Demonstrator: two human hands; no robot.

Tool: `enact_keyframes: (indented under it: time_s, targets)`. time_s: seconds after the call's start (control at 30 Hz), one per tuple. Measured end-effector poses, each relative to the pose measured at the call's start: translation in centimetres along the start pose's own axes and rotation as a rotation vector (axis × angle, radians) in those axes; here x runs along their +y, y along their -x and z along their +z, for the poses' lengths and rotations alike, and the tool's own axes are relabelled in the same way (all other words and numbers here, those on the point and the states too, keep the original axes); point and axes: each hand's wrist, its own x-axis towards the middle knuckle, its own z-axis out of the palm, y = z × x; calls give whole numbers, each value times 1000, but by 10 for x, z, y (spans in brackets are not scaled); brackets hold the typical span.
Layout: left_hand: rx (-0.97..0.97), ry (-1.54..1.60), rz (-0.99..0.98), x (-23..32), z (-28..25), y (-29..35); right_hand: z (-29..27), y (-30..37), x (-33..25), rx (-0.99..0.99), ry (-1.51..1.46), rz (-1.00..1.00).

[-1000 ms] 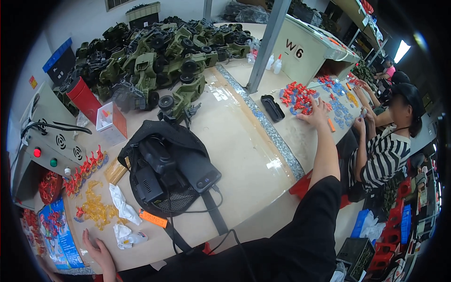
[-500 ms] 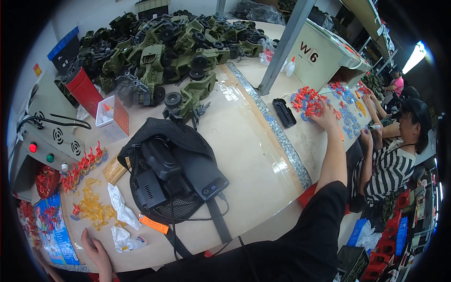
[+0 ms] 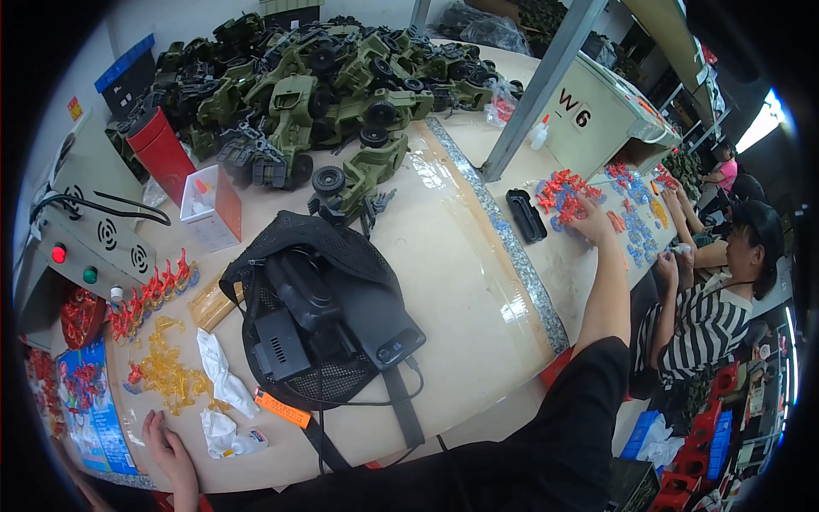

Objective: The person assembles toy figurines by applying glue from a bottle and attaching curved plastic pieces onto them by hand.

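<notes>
My right hand [image 3: 595,224] is stretched far out at the right, at the near edge of a heap of small red plastic figures [image 3: 563,189] mixed with translucent blue pieces [image 3: 640,229]. Its fingers are bent in on red pieces there; the fingertips are partly hidden. At the lower left, my left hand [image 3: 169,452] lies on the tabletop with its fingers apart and nothing in them. Just beyond it are translucent yellow plastic pieces [image 3: 166,367]. A row of red figures on blue bases [image 3: 153,299] stands farther back.
A black mesh bag [image 3: 299,316] holds electronics with a cable. Green toy vehicles [image 3: 290,111] are heaped at the back. A metal post [image 3: 542,94] rises near a black open case [image 3: 525,215]. White cloth [image 3: 223,375] and an orange strip [image 3: 281,408] lie in front. A co-worker [image 3: 695,333] sits at right.
My right hand has drawn slightly nearer from over the red heap, and its spread fingers have closed in. My left hand stays in place. The whole view has shifted a little.
</notes>
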Motion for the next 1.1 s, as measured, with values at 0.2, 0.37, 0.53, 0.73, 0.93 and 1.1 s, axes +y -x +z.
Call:
enact_keyframes:
  time_s: [0.2, 0.37, 0.53, 0.73, 0.93, 1.1]
  targets:
    - [10, -2, -21, 2, -3, 2, -10, 24, -26, -12, -144, 69]
    - [6, -1, -12, 4, -3, 3, -7, 45, -23, 88, -257, 75]
    - [9, 40, -20, 8, 0, 1, -5, 61, -11, 302, -584, 25]
    - [64, 85, -31, 11, -4, -2, -42, 85, -48, 303, -966, 184]
    - [208, 182, 12, 0, -8, 5, -78, 89, -86, 303, -1114, 57]
    - [257, 347, -10, 8, -4, 2, -148, 132, -140, 216, -1116, -376]
